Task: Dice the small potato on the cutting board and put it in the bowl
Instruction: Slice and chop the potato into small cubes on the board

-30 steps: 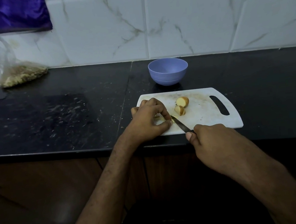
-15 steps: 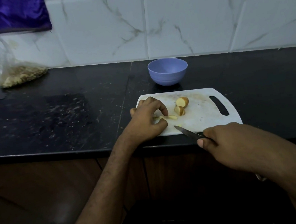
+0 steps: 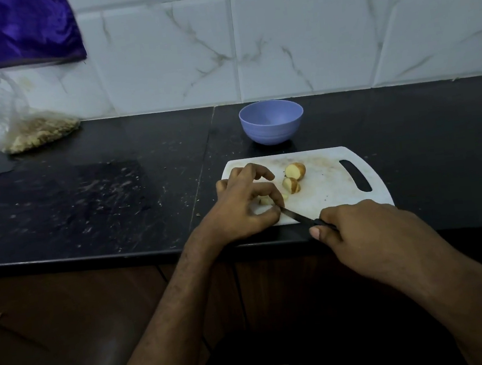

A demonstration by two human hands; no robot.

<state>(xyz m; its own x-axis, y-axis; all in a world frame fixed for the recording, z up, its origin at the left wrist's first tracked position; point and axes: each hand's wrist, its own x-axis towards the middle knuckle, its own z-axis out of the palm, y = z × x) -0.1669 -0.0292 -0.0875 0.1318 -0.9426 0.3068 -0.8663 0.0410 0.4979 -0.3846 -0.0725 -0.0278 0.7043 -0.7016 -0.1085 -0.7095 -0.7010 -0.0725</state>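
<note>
Here the left hand (image 3: 243, 204) pinched a potato piece (image 3: 265, 200); beside those fingers the right hand (image 3: 367, 237) gripped the knife (image 3: 295, 216), best kept vertical, clear of knuckles.

It's dim in here, with a cool bluish cast. The tiled wall (image 3: 308, 41) across the upper frame catches the most light; the black counter (image 3: 87, 198) shows only faint dull sheen. The lower frame sinks into murk. Tile lines bow at the edges, and detail stays soft and grainy.
</note>
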